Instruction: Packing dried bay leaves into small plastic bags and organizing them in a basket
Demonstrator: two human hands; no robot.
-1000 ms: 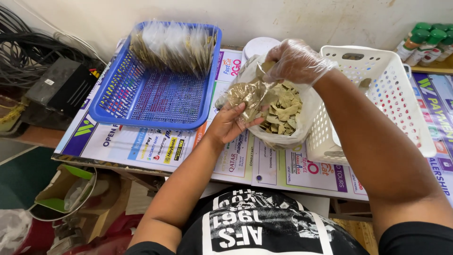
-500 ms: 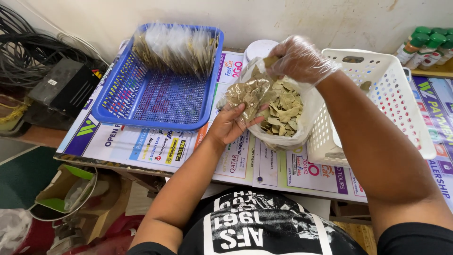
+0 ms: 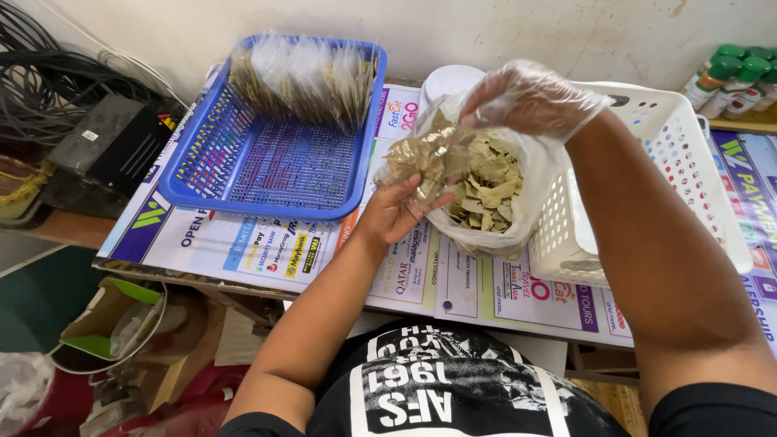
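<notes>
Our left hand (image 3: 398,209) grasps a small clear packet (image 3: 421,158) stuffed with dry, olive-brown leaves; our gloved right hand (image 3: 530,97) pinches leaves above the open bag (image 3: 494,182).

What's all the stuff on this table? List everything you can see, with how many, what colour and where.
small packet of dried leaves: one, clear, held in the left hand
big bag of dried leaves: one, clear, centre
blue basket: one, left of the bag
filled packets: a row, clear, at the basket's far end
white basket: one, right
white lid: one, behind the bag
bottles: several, green caps, far right
black box: one, far left
left hand: bare
right hand: clear glove, over the bag
</notes>
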